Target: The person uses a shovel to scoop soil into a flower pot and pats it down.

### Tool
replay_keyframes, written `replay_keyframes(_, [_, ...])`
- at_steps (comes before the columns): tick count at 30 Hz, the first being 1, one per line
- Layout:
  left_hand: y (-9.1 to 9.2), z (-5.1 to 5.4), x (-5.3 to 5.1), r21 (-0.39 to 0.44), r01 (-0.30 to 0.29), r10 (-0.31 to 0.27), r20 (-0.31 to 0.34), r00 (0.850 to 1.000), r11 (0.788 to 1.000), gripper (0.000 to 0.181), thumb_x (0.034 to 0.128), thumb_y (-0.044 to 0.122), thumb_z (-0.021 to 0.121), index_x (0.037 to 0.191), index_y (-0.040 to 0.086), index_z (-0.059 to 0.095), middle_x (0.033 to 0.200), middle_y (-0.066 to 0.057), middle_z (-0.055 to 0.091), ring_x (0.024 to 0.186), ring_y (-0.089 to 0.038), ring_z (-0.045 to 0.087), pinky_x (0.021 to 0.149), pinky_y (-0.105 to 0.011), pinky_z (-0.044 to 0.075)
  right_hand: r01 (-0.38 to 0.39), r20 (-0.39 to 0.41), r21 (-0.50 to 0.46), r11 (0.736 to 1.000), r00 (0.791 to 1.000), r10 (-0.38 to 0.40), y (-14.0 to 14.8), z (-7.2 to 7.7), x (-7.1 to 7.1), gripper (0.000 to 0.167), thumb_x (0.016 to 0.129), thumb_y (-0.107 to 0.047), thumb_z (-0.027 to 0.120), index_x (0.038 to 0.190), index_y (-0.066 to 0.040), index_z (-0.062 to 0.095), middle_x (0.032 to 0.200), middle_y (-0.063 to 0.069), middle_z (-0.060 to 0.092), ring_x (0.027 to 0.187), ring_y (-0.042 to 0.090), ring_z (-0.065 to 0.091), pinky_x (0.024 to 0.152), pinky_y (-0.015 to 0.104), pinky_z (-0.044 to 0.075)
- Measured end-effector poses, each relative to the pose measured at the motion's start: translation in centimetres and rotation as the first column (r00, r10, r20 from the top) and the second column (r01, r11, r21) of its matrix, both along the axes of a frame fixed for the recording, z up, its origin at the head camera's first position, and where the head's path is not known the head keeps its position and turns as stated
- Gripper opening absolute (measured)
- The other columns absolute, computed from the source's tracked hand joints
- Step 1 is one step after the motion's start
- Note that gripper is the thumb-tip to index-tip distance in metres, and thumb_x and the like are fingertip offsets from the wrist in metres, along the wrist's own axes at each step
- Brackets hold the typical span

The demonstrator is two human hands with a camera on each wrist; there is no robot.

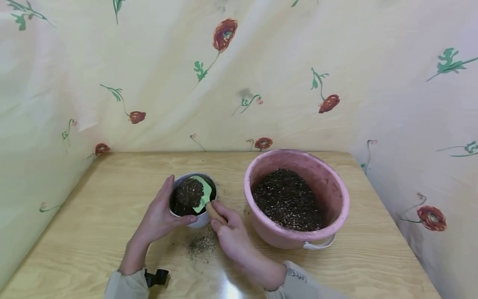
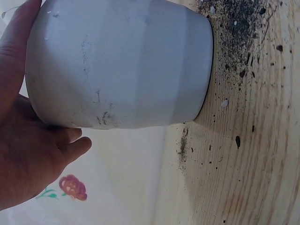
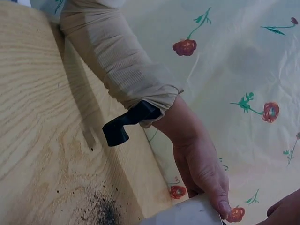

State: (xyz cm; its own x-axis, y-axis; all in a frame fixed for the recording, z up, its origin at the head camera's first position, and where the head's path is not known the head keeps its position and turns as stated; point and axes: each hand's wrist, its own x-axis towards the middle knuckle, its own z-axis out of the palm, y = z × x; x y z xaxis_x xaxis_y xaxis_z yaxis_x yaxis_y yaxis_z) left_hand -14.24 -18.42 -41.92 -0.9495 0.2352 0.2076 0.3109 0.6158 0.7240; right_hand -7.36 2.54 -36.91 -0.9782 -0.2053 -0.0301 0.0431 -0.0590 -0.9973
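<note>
A white flowerpot [image 1: 201, 221] with dark soil in it stands left of centre on the table in the head view. My left hand [image 1: 158, 218] grips it round its left side, the thumb along the near rim. In the left wrist view the pot's pale wall [image 2: 122, 65] has dirt smudges, and its base meets the table. My right hand [image 1: 235, 238] holds a garden trowel [image 1: 205, 195] by its wooden handle. The trowel's green blade lies over the pot's opening, with a mound of soil [image 1: 189, 193] against it. In the right wrist view only a bit of the right hand [image 3: 287, 211] shows.
To the right stands a large pink bucket [image 1: 345, 203], partly filled with dark soil [image 1: 287, 201], its white handle [image 1: 319, 245] hanging in front. Spilled soil [image 1: 201, 244] lies on the wooden table near the pot. Flowered cloth [image 1: 168, 83] hangs behind and at the sides.
</note>
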Motion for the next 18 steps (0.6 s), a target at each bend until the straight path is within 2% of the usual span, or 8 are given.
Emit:
replay_keyframes(5, [0.1,0.0,-0.1,0.000,0.016,-0.016,-0.003,1.000,1.000,0.131,0.0618,0.044,0.090,0.155,0.006,0.006,0.159,-0.021,0.011,0.142,-0.041,0.020,0.110,-0.059,0.026,-0.046,-0.117,0.174,0.984,0.991,0.067,0.2,-0.3,0.3,0.054,0.090,0.003,0.048,0.142,0.008,0.036,0.151,0.023,0.031,0.142,0.035,0.024,0.115,0.050,0.015])
replay_keyframes(10, [0.1,-0.1,-0.1,-0.005,0.014,-0.014,-0.005,1.000,1.000,0.133,0.0600,0.048,0.089,0.155,0.006,0.005,0.159,-0.020,0.012,0.141,-0.040,0.022,0.110,-0.059,0.026,-0.022,-0.235,0.222,0.975,0.969,0.075,0.3,-0.7,0.5,0.054,0.091,0.007,0.044,0.144,0.006,0.033,0.156,0.018,0.023,0.145,0.030,0.018,0.116,0.047,0.011])
replay_keyframes(15, [0.0,-0.2,0.0,0.006,0.013,-0.013,-0.010,1.000,1.000,0.132,0.0601,0.047,0.090,0.155,0.005,0.007,0.158,-0.021,0.013,0.141,-0.042,0.023,0.110,-0.060,0.025,0.050,-0.388,0.235,0.971,0.921,0.046,0.6,-0.4,0.9,0.056,0.090,0.012,0.045,0.144,0.005,0.034,0.157,0.013,0.020,0.145,0.026,0.018,0.116,0.039,0.014])
replay_keyframes(18, [0.0,-0.1,0.0,0.012,0.018,-0.018,-0.014,1.000,1.000,0.132,0.0605,0.045,0.090,0.155,0.005,0.007,0.158,-0.022,0.013,0.141,-0.043,0.022,0.110,-0.060,0.024,0.084,-0.451,0.211,0.974,0.892,0.021,0.7,0.0,1.1,0.056,0.089,0.014,0.046,0.144,0.004,0.037,0.157,0.012,0.021,0.144,0.024,0.019,0.115,0.035,0.016])
